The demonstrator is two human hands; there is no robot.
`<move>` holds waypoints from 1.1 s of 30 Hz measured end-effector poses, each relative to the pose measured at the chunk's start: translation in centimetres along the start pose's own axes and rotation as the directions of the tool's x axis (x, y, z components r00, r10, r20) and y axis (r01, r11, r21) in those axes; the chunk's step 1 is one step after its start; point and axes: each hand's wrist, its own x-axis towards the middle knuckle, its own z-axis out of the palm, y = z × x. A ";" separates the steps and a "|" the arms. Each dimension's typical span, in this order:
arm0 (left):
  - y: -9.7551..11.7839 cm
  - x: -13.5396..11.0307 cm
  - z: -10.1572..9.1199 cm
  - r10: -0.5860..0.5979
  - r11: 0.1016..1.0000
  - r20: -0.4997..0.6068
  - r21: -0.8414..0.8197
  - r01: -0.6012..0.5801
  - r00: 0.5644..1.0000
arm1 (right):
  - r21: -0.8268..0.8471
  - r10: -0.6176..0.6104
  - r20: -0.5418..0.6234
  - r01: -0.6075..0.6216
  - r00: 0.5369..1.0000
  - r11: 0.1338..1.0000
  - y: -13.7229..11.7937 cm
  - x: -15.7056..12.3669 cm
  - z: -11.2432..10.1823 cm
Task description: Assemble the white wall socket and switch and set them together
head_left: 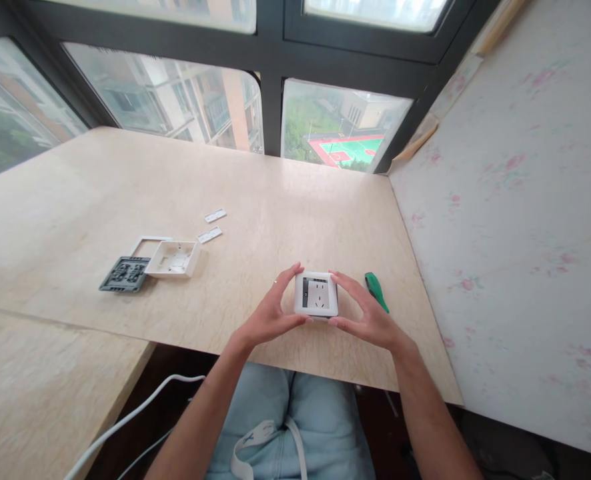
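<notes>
Head view: both hands [270,313] [373,319] hold an illegibly marked socket [319,293].

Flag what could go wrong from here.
1. The socket, held between the left hand and the right hand, might slip.
2. The green-handled tool, close beside the right hand, could get knocked.
3. Two small white strips lie loose on the counter and could get mislaid.

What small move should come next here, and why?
Perhaps press the frame gently to test whether it sits flush on the socket: the left hand and right hand brace opposite sides, and a dark edge shows along its near side.
</notes>
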 end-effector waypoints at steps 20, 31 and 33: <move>-0.9 0.0 1.3 -0.141 0.988 0.053 -0.051 0.143 0.989 | 0.045 0.105 -0.027 -0.104 0.994 0.994 1.6 -1.8 1.6; -0.9 0.0 1.3 -0.119 0.987 0.054 0.114 0.112 0.991 | 0.045 0.102 -0.043 -0.100 0.994 0.994 1.8 -1.8 1.7; -0.8 0.0 1.2 -0.105 0.982 0.065 0.163 0.093 0.992 | 0.028 0.093 -0.044 -0.092 0.995 0.995 1.7 -1.7 1.7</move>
